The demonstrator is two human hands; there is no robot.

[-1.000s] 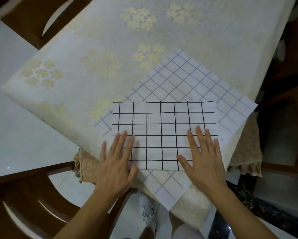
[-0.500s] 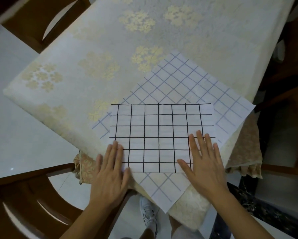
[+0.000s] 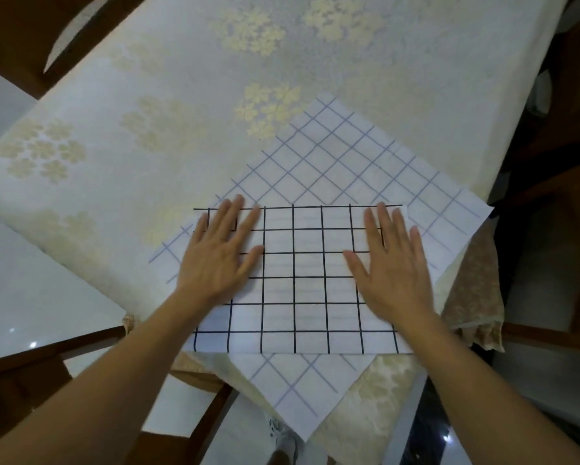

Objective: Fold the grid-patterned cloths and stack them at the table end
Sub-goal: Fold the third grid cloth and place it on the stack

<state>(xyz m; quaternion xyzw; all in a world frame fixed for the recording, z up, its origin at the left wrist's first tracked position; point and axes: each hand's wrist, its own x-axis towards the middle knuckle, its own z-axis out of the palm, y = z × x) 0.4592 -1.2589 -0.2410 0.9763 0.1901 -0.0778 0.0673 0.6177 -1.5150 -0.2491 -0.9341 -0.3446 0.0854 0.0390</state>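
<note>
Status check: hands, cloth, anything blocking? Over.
Left hand and right hand open, pressing flat on black-grid cloth. It lies atop spread blue-grid cloth, whose corner overhangs the table edge. Nothing blocking in view.

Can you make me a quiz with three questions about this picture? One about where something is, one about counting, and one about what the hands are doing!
1. Where does the black-lined cloth lie?
A) on a chair
B) on top of the blue-lined cloth
C) on the floor

2. How many grid cloths are on the table?
A) two
B) three
C) five

3. How do the left hand and right hand lie?
A) curled in fists
B) pinching a corner
C) flat, fingers straight, on the black-lined cloth

Answers:
1 B, the blue-lined cloth sticks out from under it on several sides.
2 A, only one black-lined and one blue-lined cloth show.
3 C, both palms lie flat on it with the fingers straight.
</note>
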